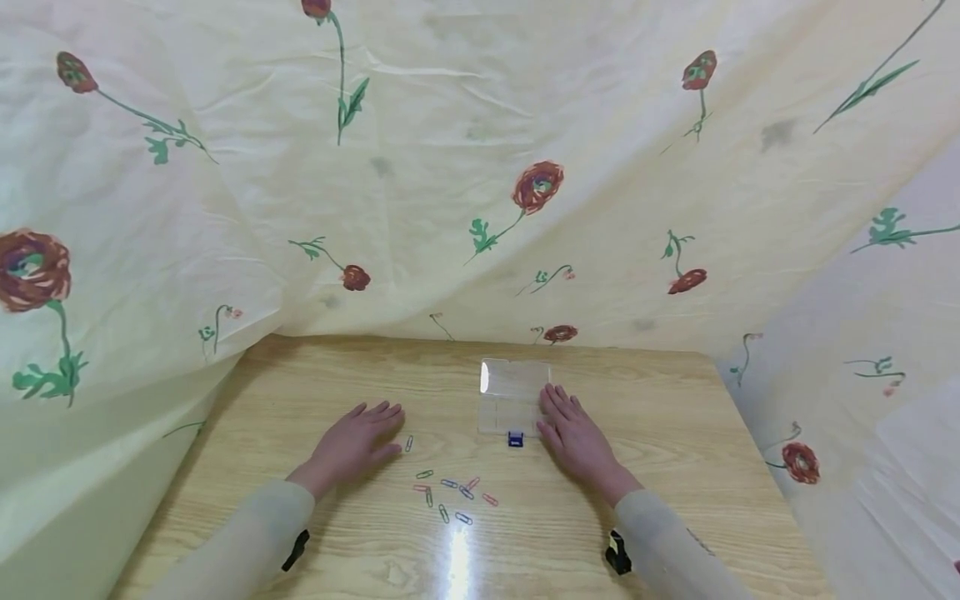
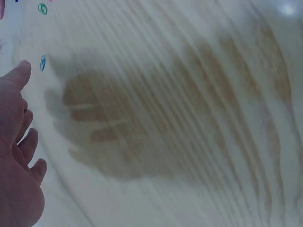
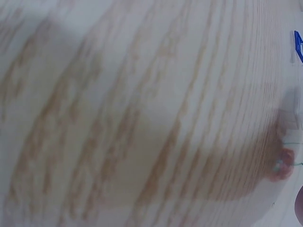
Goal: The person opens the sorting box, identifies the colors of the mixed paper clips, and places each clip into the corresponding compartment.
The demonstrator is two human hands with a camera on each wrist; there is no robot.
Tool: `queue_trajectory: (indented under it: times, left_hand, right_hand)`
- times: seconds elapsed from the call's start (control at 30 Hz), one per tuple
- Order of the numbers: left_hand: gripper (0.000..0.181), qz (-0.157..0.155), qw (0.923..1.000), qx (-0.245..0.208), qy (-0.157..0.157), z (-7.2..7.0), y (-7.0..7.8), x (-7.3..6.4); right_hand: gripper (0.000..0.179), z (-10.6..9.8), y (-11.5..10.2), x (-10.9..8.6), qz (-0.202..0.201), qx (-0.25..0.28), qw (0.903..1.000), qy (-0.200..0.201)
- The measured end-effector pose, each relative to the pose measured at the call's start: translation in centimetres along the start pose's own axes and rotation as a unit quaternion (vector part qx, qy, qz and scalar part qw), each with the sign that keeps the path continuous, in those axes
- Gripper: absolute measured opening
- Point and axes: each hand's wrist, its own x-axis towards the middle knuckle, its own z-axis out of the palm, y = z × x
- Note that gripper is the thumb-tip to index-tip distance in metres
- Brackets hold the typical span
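Several coloured paper clips point(image 1: 447, 483) lie scattered on the wooden table, and a single paper clip point(image 1: 408, 443) sits apart from them, beside my left hand point(image 1: 356, 446). That hand is palm down with its fingers straight, and holds nothing; the left wrist view shows its fingers point(image 2: 19, 75) near two of the clips. A flat, clear plastic box point(image 1: 498, 417) lies with its lid raised back, a small blue piece point(image 1: 516, 439) at its front edge. My right hand point(image 1: 576, 437) has straight fingers along the box's right edge. Only a sliver of fingertip point(image 3: 299, 205) enters the right wrist view.
The light wood table point(image 1: 675, 467) reaches back to a cream floral cloth point(image 1: 420, 208) hanging behind and down both sides. A bright reflection point(image 1: 458, 558) falls on the tabletop in front of the clips. Dark wrist straps point(image 1: 618, 553) show at both sleeves.
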Motion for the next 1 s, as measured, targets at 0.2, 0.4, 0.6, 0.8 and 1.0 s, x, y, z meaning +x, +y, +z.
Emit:
queue_trajectory:
  times: [0.2,0.4,0.6,0.8,1.0]
  left_hand:
    - [0.060,-0.017,0.9997,-0.005,0.017,0.9,0.7,-0.1]
    - [0.063,-0.028,0.9993,-0.012,0.020,1.9,1.0,0.0]
    - [0.060,-0.036,0.9989,-0.016,0.024,2.7,1.1,-0.1]
    - [0.056,-0.043,0.9985,-0.020,0.028,2.9,1.6,-0.1]
    - [0.052,-0.043,0.9980,-0.009,0.045,3.2,1.8,-0.1]
  right_hand:
    - [0.061,-0.2,-0.2,-0.1,-0.010,0.004,0.9998,0.014]
    - [0.061,-0.4,-0.4,-0.1,-0.013,-0.004,0.9998,0.016]
    - [0.061,-0.4,-0.4,-0.1,-0.011,-0.004,0.9998,0.015]
    - [0.061,-0.1,-0.1,-0.2,-0.015,-0.002,0.9996,0.024]
    - [0.062,0.1,0.1,-0.1,-0.012,-0.005,0.9997,0.018]
